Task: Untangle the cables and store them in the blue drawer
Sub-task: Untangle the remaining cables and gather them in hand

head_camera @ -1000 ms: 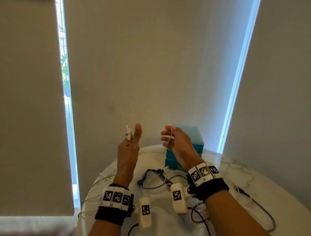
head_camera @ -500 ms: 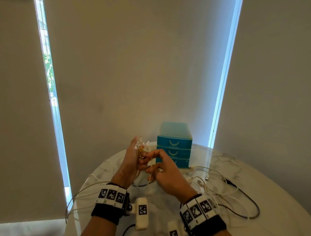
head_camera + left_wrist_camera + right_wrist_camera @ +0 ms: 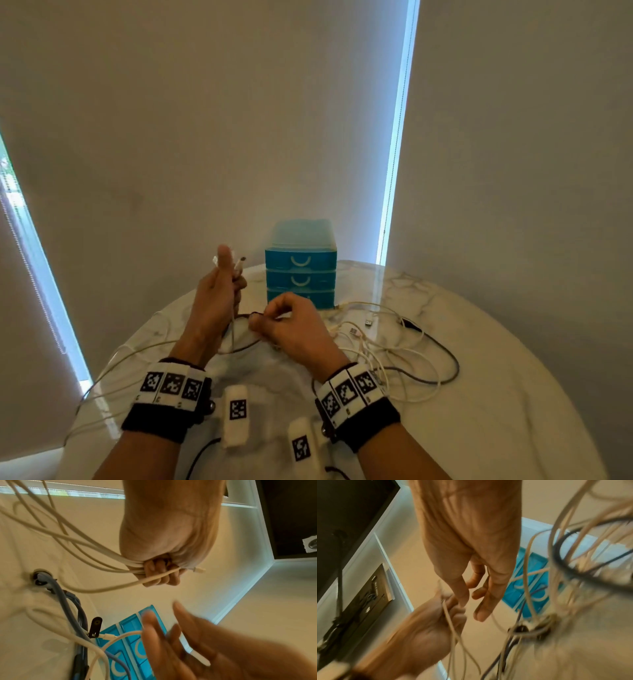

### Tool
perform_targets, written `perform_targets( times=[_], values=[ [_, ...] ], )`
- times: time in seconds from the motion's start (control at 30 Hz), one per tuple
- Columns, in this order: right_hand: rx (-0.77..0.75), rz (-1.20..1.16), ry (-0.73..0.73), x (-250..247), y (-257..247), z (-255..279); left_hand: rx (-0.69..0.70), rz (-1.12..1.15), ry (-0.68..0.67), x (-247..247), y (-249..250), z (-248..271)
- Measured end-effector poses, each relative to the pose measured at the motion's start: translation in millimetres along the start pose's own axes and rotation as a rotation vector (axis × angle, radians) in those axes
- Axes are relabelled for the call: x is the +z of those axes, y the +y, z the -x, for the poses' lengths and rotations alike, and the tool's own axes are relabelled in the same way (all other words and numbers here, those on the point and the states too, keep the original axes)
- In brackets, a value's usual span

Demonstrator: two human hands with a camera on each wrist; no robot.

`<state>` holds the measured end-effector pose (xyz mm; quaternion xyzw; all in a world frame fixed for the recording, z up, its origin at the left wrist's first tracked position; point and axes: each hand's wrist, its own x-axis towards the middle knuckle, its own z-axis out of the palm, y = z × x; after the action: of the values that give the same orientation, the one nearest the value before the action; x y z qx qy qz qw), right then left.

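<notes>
Cables are the whole job: thin, light, limp cords that will sag, slide over each other and snag at their plugs, so in my judgement the stiff connector ends or the cord just behind them are the places to take hold.

Furthest left, the left hand [image 3: 214, 301] is raised, thumb up, fingers curled round a gathered bundle of white cables [image 3: 96, 553]; one small white plug [image 3: 199, 569] pokes out past the fist, and slack loops trail off the table edge behind the wrist.

Just right of it and lower, the right hand [image 3: 291, 325] hovers over the marble table [image 3: 496, 394]. From the head it looks pinched on a dark cord; its own wrist view shows the fingers [image 3: 462, 591] fairly straight and loosely spread, so I cannot tell whether it grips anything.

Beyond both hands stands the blue drawer unit [image 3: 300, 274], all three drawers closed.

Right of the right hand lies the loose tangle of white and dark cables [image 3: 394, 346], with a few free plugs near the unit's foot.

Both wrist views are smeared by motion. Which cord joins which plug, and where the strands cross under the hands, cannot be made out.
</notes>
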<state>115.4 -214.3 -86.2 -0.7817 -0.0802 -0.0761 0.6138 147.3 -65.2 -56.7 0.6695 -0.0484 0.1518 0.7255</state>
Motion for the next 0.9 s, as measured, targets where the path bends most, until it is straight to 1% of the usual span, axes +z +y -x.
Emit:
perform_targets(
  times=[0.07, 0.13, 0.2, 0.27, 0.33, 0.4, 0.47, 0.57, 0.7, 0.8, 0.87, 0.9],
  values=[
    [0.007, 0.004, 0.096, -28, 0, -8, 0.004, 0.106, 0.017, -3, 0, -3],
    [0.002, 0.021, 0.212, -61, -5, -16, -0.007, 0.159, 0.025, -5, -1, -5],
    [0.030, 0.115, 0.259, -93, -14, -24, -0.014, 0.165, 0.006, -4, -1, -6],
    [0.091, 0.336, 0.223, -119, -17, -33, -0.021, 0.157, -0.021, -2, -2, -6],
    [0.205, 0.639, 0.107, -129, -12, -45, -0.050, 0.154, -0.067, -1, -3, -6],
    [0.335, 0.892, -0.026, -126, -2, -51, -0.121, 0.186, -0.142, 0, -3, -3],
    [0.394, 1.041, -0.103, -118, 7, -51, -0.185, 0.201, -0.215, 0, -1, 0],
    [0.377, 1.181, -0.097, -108, 19, -48, -0.203, 0.192, -0.293, -2, 5, 5],
    [0.352, 1.139, -0.032, -102, 28, -51, -0.147, 0.095, -0.324, -4, 3, 8],
    [0.339, 1.041, 0.041, -112, 21, -60, -0.157, -0.031, -0.380, 0, -1, 10],
    [0.278, 0.899, 0.141, -124, 5, -65, -0.161, -0.105, -0.394, 5, -1, 12],
    [0.209, 0.780, 0.217, -130, -9, -64, -0.159, -0.125, -0.386, 6, 0, 11]
  ],
)
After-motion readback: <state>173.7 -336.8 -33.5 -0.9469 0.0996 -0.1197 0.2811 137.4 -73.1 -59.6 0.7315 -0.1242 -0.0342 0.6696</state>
